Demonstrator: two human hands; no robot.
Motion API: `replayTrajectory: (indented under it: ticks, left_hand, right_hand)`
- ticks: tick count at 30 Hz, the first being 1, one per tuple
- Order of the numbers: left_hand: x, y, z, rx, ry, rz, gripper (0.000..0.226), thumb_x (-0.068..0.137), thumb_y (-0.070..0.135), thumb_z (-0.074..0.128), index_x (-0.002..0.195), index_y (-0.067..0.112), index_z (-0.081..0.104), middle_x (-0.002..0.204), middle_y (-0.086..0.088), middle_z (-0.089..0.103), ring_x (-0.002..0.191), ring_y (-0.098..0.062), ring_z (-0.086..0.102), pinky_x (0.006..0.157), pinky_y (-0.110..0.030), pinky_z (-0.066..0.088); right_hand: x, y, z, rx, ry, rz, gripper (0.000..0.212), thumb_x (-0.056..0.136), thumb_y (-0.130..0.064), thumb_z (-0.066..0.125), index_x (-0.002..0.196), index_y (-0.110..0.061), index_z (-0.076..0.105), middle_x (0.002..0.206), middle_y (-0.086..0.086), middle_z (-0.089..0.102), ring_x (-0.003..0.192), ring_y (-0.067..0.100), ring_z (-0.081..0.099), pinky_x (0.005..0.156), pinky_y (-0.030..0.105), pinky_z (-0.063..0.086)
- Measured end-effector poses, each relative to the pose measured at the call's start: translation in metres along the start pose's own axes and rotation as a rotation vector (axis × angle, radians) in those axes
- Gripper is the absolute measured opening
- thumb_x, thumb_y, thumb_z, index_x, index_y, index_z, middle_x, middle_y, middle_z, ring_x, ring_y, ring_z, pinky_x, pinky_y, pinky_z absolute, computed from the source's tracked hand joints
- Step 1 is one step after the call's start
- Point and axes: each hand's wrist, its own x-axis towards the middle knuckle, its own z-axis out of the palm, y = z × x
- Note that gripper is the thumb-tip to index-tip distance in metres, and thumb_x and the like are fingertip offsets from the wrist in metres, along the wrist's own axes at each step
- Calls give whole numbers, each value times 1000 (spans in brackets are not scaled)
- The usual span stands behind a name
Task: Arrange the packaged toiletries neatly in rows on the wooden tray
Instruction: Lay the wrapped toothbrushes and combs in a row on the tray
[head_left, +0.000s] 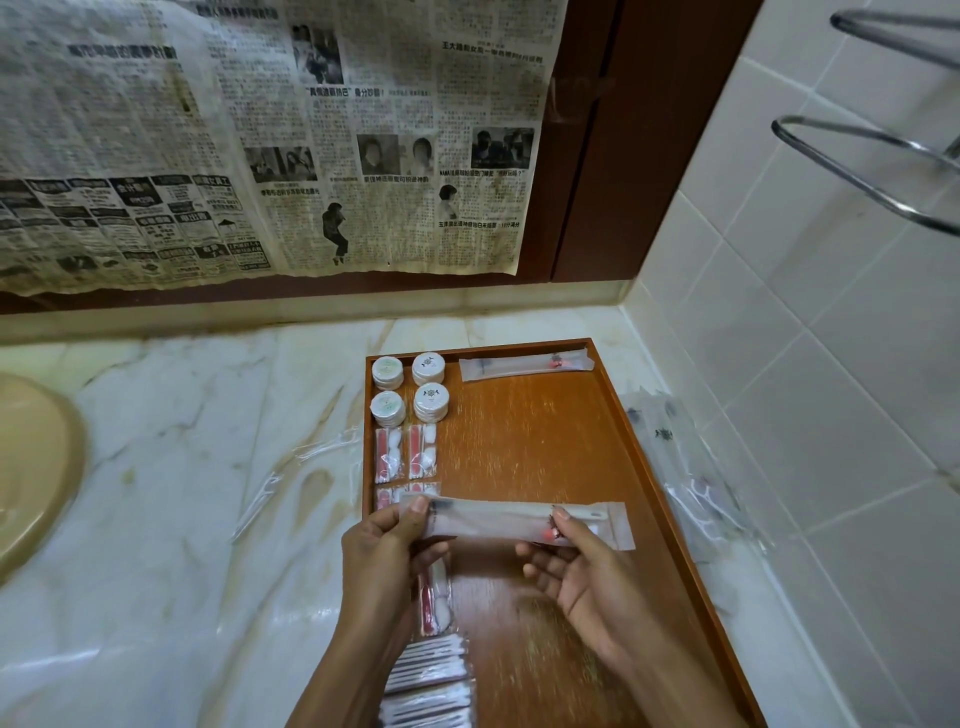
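Note:
A wooden tray (540, 441) lies on the marble counter. Both hands hold a long clear toothbrush packet (498, 522) level above the tray's middle: my left hand (384, 551) pinches its left end, my right hand (582, 566) pinches near its right end. A second toothbrush packet (524, 364) lies along the tray's far edge. Several round white soap packs (410, 387) sit in the far left corner, with small pink-and-white sachets (405, 452) in rows below them. Cotton swab packets (431, 675) lie at the tray's near left.
More clear packets (675, 441) are piled on the counter right of the tray, against the tiled wall. Loose clear wrappers (311, 457) lie left of the tray. A beige sink basin (31, 467) is at far left. Newspaper covers the wall behind; chrome rails (872, 156) jut out upper right.

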Motion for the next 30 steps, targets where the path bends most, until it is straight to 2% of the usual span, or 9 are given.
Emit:
replayTrajectory:
  ticks: [3,5,9,11,14,16,21,26,30]
  left_hand:
    - [0,2,-2,11,2,11,19,88,16,66,79,5,77,79,-19,70,69,-26,69,55,-22,58]
    - [1,4,-3,18,-6,8,19,88,16,65,78,4,77,79,-19,71,68,-26,70,55,-23,58]
    - [1,9,-3,21,-59,-14,19,89,15,65,81,2,77,85,-23,71,75,-32,71,59,-24,60]
    - [0,11,-3,37,-92,-14,20,89,16,64,83,1,76,89,-27,71,82,-38,71,61,-25,60]
    - [-2,9,-5,43,-103,-1,21,90,16,64,83,0,75,94,-30,68,89,-42,68,63,-25,60]
    - [-4,6,-5,32,-91,8,20,89,16,64,82,1,76,91,-26,70,87,-38,68,62,-24,59]
    - [-6,4,-7,-13,-35,47,18,85,16,65,82,5,78,84,-17,72,75,-23,71,61,-23,59]
    - [-4,4,-11,-14,-13,50,18,86,15,65,82,3,77,85,-19,72,81,-29,70,66,-28,61]
    - [-3,10,-15,-40,-26,47,19,84,19,64,84,5,77,88,-19,73,78,-27,72,63,-25,59]
  right_hand:
    - [-1,-1,0,-17,-34,13,24,78,-22,71,90,-2,66,94,25,67,81,30,69,61,33,58]
    - [-1,-2,-1,-16,-36,6,22,80,-19,70,90,0,66,91,26,66,77,28,69,59,31,58]
    - [1,-3,0,38,-46,-106,8,74,-5,73,81,-1,71,77,19,66,64,20,65,54,24,56]
    - [4,-2,3,70,-40,-142,14,67,5,74,79,-3,71,75,15,65,64,20,65,55,25,56]
    - [6,2,11,49,-17,-156,15,62,7,71,62,-8,71,66,11,60,60,17,60,52,24,52]
    - [8,4,15,73,-7,-170,18,61,7,70,56,-10,70,62,9,57,57,15,57,49,24,49]
    - [9,8,20,105,2,-172,16,61,10,71,66,-6,72,64,11,60,57,16,59,49,24,50]
    - [9,12,18,113,-2,-171,18,64,8,73,77,-4,72,72,12,65,63,18,63,52,25,54]
    - [8,4,12,50,-40,-175,14,73,-5,74,87,-3,71,81,14,67,71,21,65,56,29,55]
